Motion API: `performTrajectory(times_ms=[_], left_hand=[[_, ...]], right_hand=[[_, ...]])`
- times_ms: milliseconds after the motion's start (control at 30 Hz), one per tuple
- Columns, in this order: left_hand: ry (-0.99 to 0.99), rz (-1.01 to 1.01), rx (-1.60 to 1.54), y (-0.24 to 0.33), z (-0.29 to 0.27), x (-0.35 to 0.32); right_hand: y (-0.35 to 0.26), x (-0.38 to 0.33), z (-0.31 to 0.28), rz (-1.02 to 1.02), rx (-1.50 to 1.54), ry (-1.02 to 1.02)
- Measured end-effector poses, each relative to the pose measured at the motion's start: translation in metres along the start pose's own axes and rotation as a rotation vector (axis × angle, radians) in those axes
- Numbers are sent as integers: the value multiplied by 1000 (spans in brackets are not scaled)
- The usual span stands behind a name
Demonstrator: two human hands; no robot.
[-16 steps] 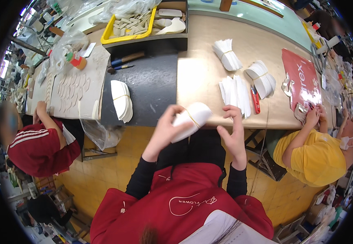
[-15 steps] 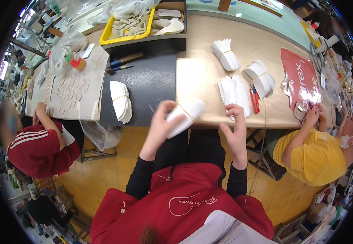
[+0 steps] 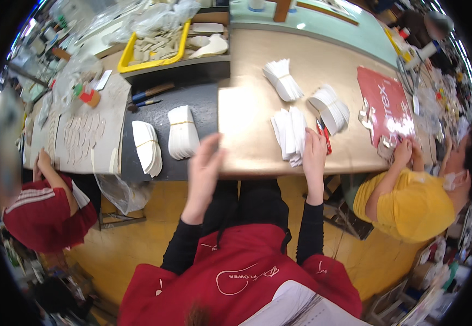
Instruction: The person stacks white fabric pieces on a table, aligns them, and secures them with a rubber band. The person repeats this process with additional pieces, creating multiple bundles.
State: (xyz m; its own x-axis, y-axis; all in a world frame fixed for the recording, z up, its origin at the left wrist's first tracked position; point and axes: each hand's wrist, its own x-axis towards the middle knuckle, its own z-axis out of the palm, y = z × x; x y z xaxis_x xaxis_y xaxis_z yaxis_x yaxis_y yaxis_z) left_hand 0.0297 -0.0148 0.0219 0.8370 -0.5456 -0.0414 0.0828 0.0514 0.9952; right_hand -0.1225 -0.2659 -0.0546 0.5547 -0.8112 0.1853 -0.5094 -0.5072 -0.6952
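My left hand (image 3: pixel 203 163) is over the near edge of the workbench (image 3: pixel 257 157), right where the dark mat (image 3: pixel 203 103) meets the tan top. It's motion-blurred, fingers stretched out flat and loose, nothing in it as far as I can see. Just left of it on the dark mat sits a banded stack of white insole blanks (image 3: pixel 181 130), close to my fingertips but not touching, and a second banded stack (image 3: pixel 147 148) lies further left by the mat's near edge.

My right hand (image 3: pixel 314 155) is resting on the near edge of the tan top, fingers open and laid against the right side of a loose pile of white cut pieces (image 3: pixel 288 135). Touching it, not really gripping. A red-handled tool (image 3: pixel 323 133) lies just beside that hand on its right.

Further back on the tan top there's a fanned white bundle (image 3: pixel 282 79) and another curved white stack (image 3: pixel 331 106) toward the right. A red printed bag (image 3: pixel 383 103) sits at the right end, where a person in a yellow shirt (image 3: pixel 404 201) has both hands at the edge. A yellow tray (image 3: pixel 154 46) of pale pieces is at the far left corner, and a person in a red jacket (image 3: pixel 43 212) works at the left end over a grey board (image 3: pixel 89 130) of small cutouts.
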Motion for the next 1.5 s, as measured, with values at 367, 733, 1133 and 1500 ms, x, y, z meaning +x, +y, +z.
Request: performTrajectory(times_ms=[367, 733, 1133, 1500], left_hand=[[-303, -392, -41, -78, 127, 20], [-329, -351, -99, -83, 120, 6], [-220, -97, -147, -74, 103, 1], [-374, 514, 925, -41, 48, 50]], right_hand=[[22, 24, 6, 292, 129, -366], [-37, 9, 6, 294, 462, -404], [-69, 3, 6, 95, 376, -319], [-78, -1, -4, -510, 77, -454]])
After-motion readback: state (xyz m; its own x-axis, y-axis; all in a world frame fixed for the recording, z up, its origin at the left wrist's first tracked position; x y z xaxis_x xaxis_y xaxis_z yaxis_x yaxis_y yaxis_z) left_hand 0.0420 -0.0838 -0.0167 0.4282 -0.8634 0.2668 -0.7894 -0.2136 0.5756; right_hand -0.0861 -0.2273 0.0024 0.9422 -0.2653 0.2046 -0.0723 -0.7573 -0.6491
